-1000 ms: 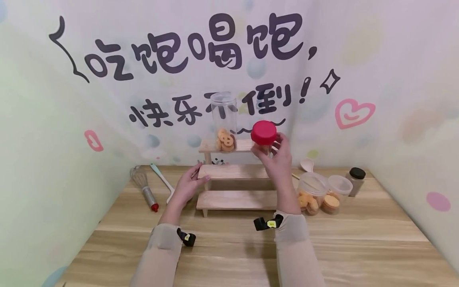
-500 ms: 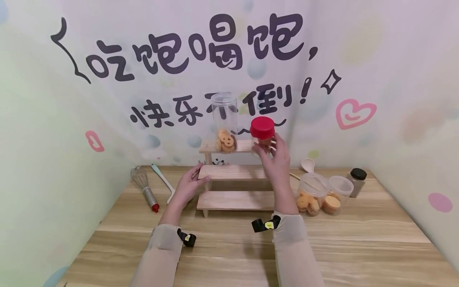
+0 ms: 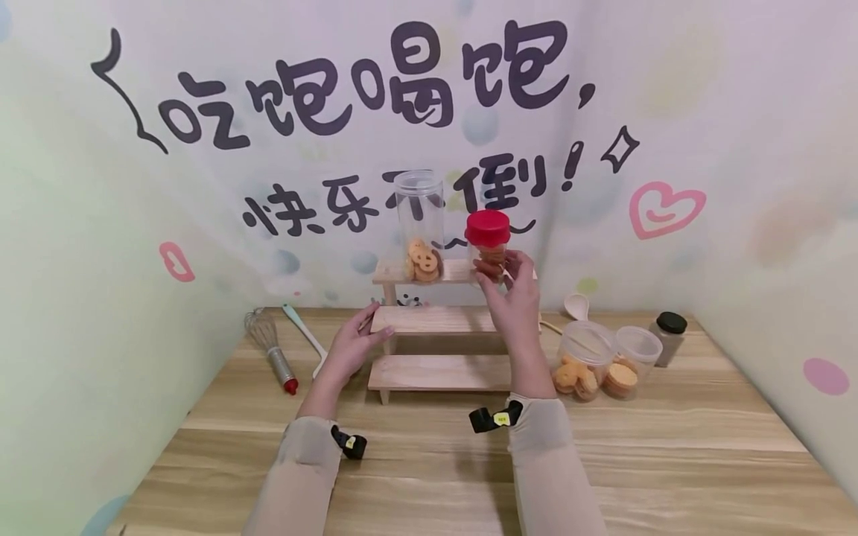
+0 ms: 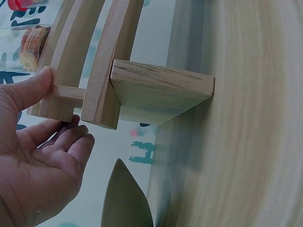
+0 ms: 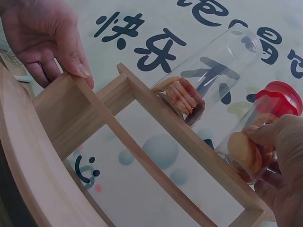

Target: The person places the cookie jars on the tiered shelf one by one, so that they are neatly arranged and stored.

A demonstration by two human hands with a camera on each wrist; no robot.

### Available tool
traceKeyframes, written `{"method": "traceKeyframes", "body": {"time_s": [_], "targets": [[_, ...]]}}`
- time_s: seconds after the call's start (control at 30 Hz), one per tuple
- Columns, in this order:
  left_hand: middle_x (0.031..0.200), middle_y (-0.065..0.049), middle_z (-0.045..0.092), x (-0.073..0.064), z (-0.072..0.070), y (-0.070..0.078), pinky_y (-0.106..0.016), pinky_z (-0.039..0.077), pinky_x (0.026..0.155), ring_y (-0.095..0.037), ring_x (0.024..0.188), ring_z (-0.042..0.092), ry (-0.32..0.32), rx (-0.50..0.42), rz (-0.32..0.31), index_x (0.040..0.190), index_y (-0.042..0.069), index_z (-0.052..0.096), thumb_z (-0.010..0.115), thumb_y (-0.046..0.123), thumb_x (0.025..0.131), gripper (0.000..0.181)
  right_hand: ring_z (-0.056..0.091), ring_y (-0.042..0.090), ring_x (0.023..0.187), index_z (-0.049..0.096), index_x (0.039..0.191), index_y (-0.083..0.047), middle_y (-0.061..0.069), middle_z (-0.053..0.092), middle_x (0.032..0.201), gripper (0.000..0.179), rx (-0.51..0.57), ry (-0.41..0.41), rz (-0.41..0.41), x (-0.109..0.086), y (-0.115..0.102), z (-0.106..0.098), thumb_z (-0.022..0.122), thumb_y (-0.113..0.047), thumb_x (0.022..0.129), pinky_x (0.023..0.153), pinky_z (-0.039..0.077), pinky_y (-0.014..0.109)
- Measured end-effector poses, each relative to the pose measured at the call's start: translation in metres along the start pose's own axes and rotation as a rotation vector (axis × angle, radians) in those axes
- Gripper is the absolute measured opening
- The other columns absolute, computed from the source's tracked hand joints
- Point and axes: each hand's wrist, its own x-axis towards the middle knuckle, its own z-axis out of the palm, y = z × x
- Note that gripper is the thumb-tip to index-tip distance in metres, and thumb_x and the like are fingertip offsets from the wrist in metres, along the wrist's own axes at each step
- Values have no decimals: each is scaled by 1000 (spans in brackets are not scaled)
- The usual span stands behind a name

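My right hand [image 3: 512,298] grips a clear jar of cookies [image 3: 494,260] with a red lid [image 3: 488,227], fingers and thumb around its side. The jar is upright at the right part of the top step of a three-tier wooden stand [image 3: 429,372]; in the right wrist view its base is right at that board. Left of it, a tall lidless clear jar [image 3: 420,223] stands on the same step with cookies at its bottom. My left hand [image 3: 351,346] pinches the left end of the middle step, thumb on top and fingers beyond and below it.
Right of the stand are two open cookie tubs [image 3: 585,357] [image 3: 630,361], a black-lidded jar [image 3: 669,339] and a pale spoon [image 3: 575,307]. A whisk [image 3: 271,350] and a turquoise-handled utensil [image 3: 303,331] lie to the left. A printed cloth wall [image 3: 322,179] rises close behind.
My right hand has shifted the red-lidded jar slightly left and up, farther back over the top step. The left hand has kept its place on the stand.
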Motion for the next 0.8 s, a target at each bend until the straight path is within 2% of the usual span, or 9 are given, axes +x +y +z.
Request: {"method": "traceKeyframes", "body": {"time_s": [0.2, 0.3, 0.43, 0.67, 0.8], "targets": [[162, -22, 24, -20, 1, 31, -39, 32, 118, -34, 148, 29, -10, 28, -5, 156, -1, 31, 70, 12, 96, 73, 48, 24, 137, 38, 149, -15, 7, 50, 147, 68, -29, -36, -2, 2, 0, 1, 74, -27, 93, 111, 43, 42], [162, -22, 25, -24, 1, 36, -38, 32, 117, -33, 147, 29, -10, 35, -4, 156, -1, 31, 69, 12, 96, 72, 48, 23, 138, 37, 153, -18, 6, 49, 150, 69, -48, -55, -10, 3, 2, 2, 73, -25, 95, 111, 43, 39], [162, -21, 25, -17, 1, 28, -38, 32, 117, -32, 147, 30, -14, 28, -11, 156, 0, 30, 70, 12, 96, 74, 50, 22, 135, 40, 153, -18, 6, 49, 150, 67, -61, -54, -20, 2, 8, 3, 72, -23, 95, 110, 43, 35], [164, -15, 24, 1, 0, -2, -37, 31, 118, -28, 148, 30, -6, 6, -16, 158, 7, 32, 74, 20, 94, 78, 55, 21, 130, 48, 148, -10, 10, 55, 144, 60, -72, -32, -36, 1, 14, 5, 73, -22, 95, 108, 45, 32], [164, -13, 25, 6, 0, -4, -36, 32, 118, -26, 148, 31, 3, 8, 4, 157, 9, 33, 75, 23, 93, 78, 58, 23, 126, 51, 145, -6, 13, 58, 140, 58, -53, -4, -82, 4, 15, 6, 73, -20, 94, 108, 45, 32]]}}
